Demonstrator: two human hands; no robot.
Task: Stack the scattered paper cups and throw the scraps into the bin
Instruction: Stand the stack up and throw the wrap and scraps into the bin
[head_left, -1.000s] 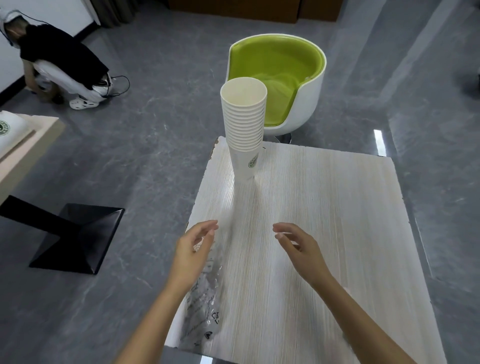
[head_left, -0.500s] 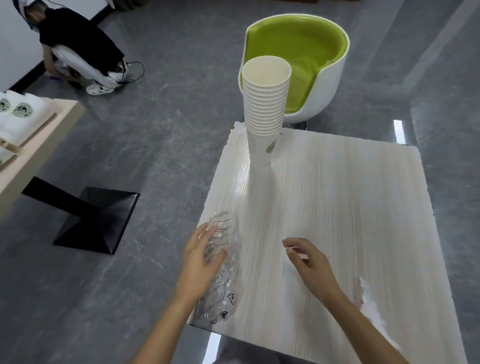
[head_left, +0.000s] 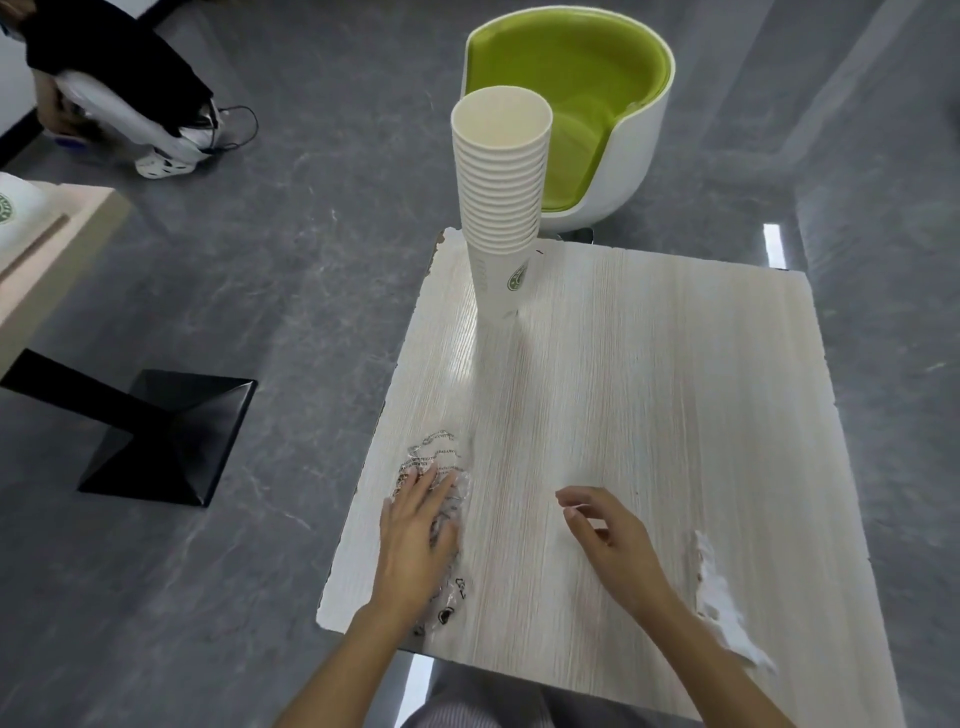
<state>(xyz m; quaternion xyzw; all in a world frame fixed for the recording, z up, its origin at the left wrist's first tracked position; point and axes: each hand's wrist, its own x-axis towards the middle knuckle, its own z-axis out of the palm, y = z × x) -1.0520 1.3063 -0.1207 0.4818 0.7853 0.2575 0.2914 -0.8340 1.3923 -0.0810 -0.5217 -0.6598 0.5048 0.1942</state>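
Plastic wrapper (head_left: 441, 467) under left hand (head_left: 415, 540), cup stack (head_left: 501, 208) beyond

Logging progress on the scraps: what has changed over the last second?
The left hand came down and forward onto the clear plastic wrapper at the left edge of the table; its fingers now lie flat on it, not yet curled round it. The right hand stayed above the table, loosely curled, holding nothing. The stack of cups stayed upright at the far corner.
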